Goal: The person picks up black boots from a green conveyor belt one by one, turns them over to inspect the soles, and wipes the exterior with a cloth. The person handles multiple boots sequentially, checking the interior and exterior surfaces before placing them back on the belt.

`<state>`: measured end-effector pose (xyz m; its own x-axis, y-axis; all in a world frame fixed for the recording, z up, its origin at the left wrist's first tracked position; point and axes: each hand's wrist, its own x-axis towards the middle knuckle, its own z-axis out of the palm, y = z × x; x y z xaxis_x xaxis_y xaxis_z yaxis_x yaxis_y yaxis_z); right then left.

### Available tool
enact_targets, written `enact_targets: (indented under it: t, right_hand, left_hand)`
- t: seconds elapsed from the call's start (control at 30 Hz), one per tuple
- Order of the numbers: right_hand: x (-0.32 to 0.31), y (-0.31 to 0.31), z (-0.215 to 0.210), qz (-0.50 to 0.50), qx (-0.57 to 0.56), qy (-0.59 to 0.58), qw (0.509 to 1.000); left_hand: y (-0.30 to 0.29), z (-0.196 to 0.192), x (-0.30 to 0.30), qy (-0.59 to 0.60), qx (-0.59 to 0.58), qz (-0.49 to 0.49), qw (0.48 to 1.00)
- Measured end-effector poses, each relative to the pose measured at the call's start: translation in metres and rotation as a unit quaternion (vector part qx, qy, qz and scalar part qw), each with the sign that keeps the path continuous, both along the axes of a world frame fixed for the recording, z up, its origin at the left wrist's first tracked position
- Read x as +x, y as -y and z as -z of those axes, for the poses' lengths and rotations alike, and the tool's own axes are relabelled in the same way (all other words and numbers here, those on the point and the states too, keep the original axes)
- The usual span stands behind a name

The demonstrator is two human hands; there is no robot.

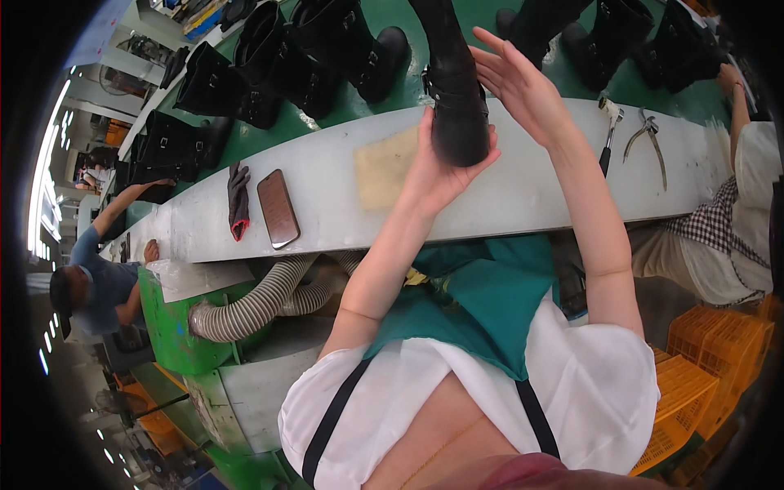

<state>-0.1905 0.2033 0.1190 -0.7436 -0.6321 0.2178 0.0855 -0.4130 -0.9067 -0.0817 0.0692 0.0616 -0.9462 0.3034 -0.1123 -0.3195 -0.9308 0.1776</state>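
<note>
- White top point(588, 367) and green apron point(490, 306), worn with black straps, come nearest, on the wearer's side of the held boot point(459, 122).
- The held boot is black and buckled, raised over the pale surface point(318, 192), toe toward the wearer; its shaft runs out past the upper picture edge.
- The left hand point(445, 167) has its grip closed on the boot's foot from beneath, digits on both sides of the toe.
- The right hand point(527, 94) is beside the boot's shaft, its grip unclosed, palm flat and fingers straight; I cannot tell whether the fingertips touch.
- Just left of the boot, a yellowish sheet point(380, 171) lies flat; farther left come a phone point(278, 208) and a dark glove point(238, 196), a bare strip separating phone from sheet.
- Right of the boot, beyond the right forearm, rest a hammer point(608, 135) and pincers point(651, 126), inside the surface's far edge.
- The surface's near edge curves along the wearer's side of the boot, close to the apron.
- Beyond that far edge, other black boots point(347, 49) flank the held boot on the green surface point(282, 135), leaving a green gap at its left.
</note>
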Motion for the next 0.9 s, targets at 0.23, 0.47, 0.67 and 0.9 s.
enact_targets:
  t: [0.23, 0.47, 0.67, 0.9]
  right_hand:
    - [0.044, -0.039, 0.023, 0.13, 0.104, -0.079, 0.983]
    - [0.027, -0.065, 0.056, 0.091, -0.119, 0.197, 0.969]
    - [0.012, -0.083, 0.066, -0.049, -0.238, 0.287, 0.927]
    - [0.014, -0.083, 0.075, -0.068, -0.272, 0.308, 0.909]
  left_hand:
    - [-0.016, 0.01, 0.0, -0.068, -0.442, -0.179, 0.876]
    - [-0.016, -0.023, 0.019, -0.138, -0.512, -0.217, 0.82]
    - [-0.021, -0.022, 0.011, -0.122, -0.435, -0.209, 0.867]
    - [-0.031, -0.034, 0.013, -0.157, -0.453, -0.223, 0.849]
